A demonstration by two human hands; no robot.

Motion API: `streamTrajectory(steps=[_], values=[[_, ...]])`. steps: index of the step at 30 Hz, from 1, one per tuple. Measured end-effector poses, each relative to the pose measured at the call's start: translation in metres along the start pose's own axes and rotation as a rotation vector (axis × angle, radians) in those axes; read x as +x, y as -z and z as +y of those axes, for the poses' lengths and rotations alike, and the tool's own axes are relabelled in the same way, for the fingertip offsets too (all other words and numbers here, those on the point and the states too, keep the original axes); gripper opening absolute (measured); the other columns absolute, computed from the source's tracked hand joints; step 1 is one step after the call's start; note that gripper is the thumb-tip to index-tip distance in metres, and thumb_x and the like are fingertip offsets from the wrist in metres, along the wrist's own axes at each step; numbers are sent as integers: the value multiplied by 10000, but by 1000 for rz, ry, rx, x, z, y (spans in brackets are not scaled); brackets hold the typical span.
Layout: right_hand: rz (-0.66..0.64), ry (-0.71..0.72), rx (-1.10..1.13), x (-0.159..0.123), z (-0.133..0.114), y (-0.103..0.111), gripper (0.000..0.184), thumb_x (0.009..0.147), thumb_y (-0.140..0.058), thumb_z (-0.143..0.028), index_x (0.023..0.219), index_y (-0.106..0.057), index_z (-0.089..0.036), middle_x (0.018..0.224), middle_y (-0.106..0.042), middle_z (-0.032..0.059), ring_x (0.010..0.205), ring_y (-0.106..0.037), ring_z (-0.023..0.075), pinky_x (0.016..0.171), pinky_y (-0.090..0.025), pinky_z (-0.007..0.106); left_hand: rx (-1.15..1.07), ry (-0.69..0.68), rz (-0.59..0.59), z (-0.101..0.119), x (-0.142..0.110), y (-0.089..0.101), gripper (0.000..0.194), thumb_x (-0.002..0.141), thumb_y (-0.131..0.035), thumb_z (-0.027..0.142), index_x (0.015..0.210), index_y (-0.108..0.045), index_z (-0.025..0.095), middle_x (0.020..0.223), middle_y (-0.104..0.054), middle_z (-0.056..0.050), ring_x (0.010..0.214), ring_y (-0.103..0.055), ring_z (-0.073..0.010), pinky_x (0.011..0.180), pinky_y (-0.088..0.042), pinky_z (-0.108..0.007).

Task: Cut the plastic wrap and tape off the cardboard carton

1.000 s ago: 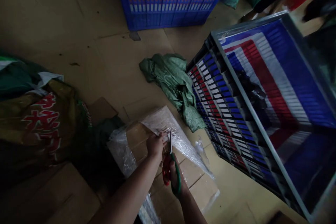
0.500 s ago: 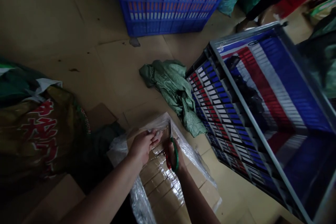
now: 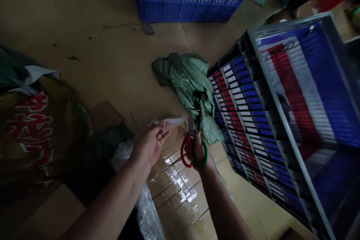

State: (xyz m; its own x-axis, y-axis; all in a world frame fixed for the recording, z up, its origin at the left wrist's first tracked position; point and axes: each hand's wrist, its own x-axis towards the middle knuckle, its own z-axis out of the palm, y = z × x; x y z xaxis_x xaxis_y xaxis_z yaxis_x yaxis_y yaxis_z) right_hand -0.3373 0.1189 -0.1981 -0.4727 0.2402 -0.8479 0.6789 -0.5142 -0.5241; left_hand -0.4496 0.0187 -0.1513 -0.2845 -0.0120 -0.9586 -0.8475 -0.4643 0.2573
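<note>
Clear plastic film (image 3: 168,121) is pinched between the fingers of the left hand (image 3: 149,144); keep it taut. The right hand (image 3: 198,150) closes its fingers around red-and-green scissors (image 3: 191,126), blades upright at frame centre.

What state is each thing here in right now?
Left hand: pinching plastic film.
Right hand: gripping scissors, blades nearly shut.
Cardboard box: wrapped in shiny film.
Green cloth: crumpled.
Blue crate: open-topped, striped material inside.
</note>
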Motion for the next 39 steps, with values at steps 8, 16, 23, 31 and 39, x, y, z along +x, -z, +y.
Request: streamTrajectory(steps=[8,16,23,31,39], values=[[463,564,-932,29,-33,40,561,775,-492,-654,1026,-551,-155,852,-548,86,766,-525,218,668,-443,349,870,-669,-469,-12,112,-23,472,659,-725,114,1110,-607,189,1291,-571,-72,1270,-451,-210,1104,-314,-366],[538,599,-1333,35,48,52,338,862,-495,-385,1142,-486,-194,990,-554,93,860,-565,245,795,-451,405,1434,-717,-524,-31,140,-18,190,825,-610,283,936,-718,172,922,-724,-53,844,-645,-168,750,-449,-260],[302,587,-1258,56,24,69,350,861,-369,-217,1171,-517,-149,1067,-583,138,843,-583,255,731,-469,386,1530,-703,-508,-29,164,-40,106,794,-623,245,794,-715,192,776,-696,1,731,-588,-135,673,-390,-244],[-188,496,-873,137,25,102,334,800,-507,-293,1121,-549,-213,893,-638,13,814,-615,167,761,-490,280,1601,-614,-290,-44,209,-46,92,758,-623,193,715,-684,140,596,-613,-7,565,-534,-137,550,-355,-257],[38,481,-640,145,59,115,440,723,-594,-538,968,-613,-173,808,-633,46,775,-591,201,783,-494,349,1557,-1033,16,-20,160,-15,267,929,-409,277,973,-622,120,985,-647,-101,939,-567,-192,847,-422,-311]])
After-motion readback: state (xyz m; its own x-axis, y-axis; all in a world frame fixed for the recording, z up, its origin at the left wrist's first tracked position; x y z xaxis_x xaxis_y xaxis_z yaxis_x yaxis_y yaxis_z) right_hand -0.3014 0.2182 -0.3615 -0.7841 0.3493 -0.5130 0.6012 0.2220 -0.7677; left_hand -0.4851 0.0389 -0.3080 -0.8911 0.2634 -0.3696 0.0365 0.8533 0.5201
